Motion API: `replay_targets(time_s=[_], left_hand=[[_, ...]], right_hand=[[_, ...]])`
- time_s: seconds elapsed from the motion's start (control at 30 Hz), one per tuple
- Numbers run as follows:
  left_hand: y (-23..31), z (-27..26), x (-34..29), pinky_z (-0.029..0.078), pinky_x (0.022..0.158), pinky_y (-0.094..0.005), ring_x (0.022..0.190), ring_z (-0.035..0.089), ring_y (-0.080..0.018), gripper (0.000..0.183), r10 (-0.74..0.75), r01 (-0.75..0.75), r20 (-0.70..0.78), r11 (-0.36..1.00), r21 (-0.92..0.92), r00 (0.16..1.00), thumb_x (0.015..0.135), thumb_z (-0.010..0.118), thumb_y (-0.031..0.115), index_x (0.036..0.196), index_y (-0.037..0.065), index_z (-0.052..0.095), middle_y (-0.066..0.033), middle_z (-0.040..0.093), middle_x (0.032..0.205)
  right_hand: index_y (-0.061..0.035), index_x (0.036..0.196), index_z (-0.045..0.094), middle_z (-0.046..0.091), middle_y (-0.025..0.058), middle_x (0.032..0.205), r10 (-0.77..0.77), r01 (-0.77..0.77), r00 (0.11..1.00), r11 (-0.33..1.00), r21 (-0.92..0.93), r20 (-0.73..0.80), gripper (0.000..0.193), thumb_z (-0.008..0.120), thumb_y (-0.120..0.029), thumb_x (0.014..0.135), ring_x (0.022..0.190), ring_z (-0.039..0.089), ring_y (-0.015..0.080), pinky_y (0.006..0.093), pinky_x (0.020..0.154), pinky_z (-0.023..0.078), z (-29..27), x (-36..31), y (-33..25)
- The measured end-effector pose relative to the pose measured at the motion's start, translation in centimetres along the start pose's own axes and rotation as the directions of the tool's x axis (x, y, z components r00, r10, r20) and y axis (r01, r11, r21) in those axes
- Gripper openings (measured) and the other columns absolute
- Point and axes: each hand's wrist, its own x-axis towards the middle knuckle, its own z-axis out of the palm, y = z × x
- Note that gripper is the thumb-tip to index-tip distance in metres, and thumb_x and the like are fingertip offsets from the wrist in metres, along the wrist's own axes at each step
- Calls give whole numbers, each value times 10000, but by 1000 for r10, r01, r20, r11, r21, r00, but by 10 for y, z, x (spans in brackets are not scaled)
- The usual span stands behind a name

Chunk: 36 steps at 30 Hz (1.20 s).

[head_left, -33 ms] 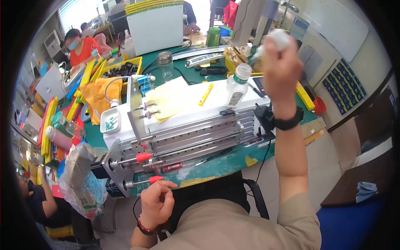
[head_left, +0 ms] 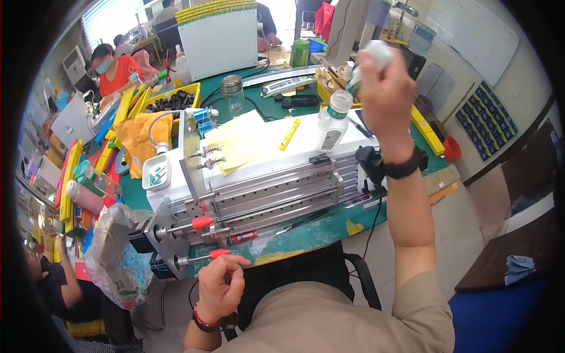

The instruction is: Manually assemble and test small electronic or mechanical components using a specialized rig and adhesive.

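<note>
My right hand (head_left: 387, 94) is raised over the right side of the bench, its fingers wrapped round a white, rounded object (head_left: 379, 54); blur hides its kind. Left of that wrist, a clear plastic bottle with a green band (head_left: 334, 122) stands upright. My left hand (head_left: 220, 288) is at the bench's front edge, thumb and fingers pinched together; anything between them is too small to make out. Just above it is the lower red cone tip (head_left: 220, 253) of a metal machine with long rails (head_left: 271, 197). A second red cone tip (head_left: 203, 223) sits higher on the same end.
A white tray (head_left: 167, 171) with small teal pieces lies left of the machine. Behind are yellow paper (head_left: 241, 138), a glass jar (head_left: 233, 97) and a yellow bin (head_left: 197, 88) of black parts. A plastic bag (head_left: 112, 253) hangs at the left. Other people sit further away.
My right hand has shifted slightly left with the white object. The left hand stays where it was.
</note>
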Motion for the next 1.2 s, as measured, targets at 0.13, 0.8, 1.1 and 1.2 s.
replay_targets(time_s=[0.13, 0.8, 1.1, 1.2], left_hand=[[7, -3, 5, 466, 581, -244, 614, 575, -69, 53, -94, 96, 39, 994, -60, 995, 960, 605, -65, 967, -27, 641, -94, 757, 924], [33, -26, 51, 467, 669, -436, 763, 589, -336, 273, 135, -334, 340, 691, 641, 931, 791, 744, 2, 1051, 41, 674, -125, 549, 842], [19, -47, 68, 520, 735, -424, 853, 619, -320, 394, 76, -479, 567, 634, 607, 820, 822, 672, -17, 1207, 61, 705, -106, 530, 924], [18, -52, 70, 520, 722, -415, 857, 627, -298, 364, 61, -493, 592, 625, 605, 803, 863, 666, 45, 1226, 58, 697, -99, 535, 934]], right_hand=[[-17, 1121, 690, 771, 208, 853, 102, -87, 952, 994, -67, 288, 476, 641, -485, 1045, 824, 780, 408, 509, 730, 583, 4, -9, 18], [-62, 1124, 660, 648, 114, 1079, -28, 78, 535, 997, -17, 844, 253, 771, -83, 898, 1096, 614, 348, 491, 935, 468, -56, -281, 14], [-26, 1195, 785, 831, 121, 999, -201, -699, 5, 700, 147, 980, 294, 628, -46, 947, 881, 808, 225, 325, 807, 616, -99, -245, 2], [15, 1126, 785, 833, 120, 983, -189, -866, 90, 470, 170, 978, 234, 652, 14, 934, 845, 798, 215, 315, 809, 620, -114, -243, -27]])
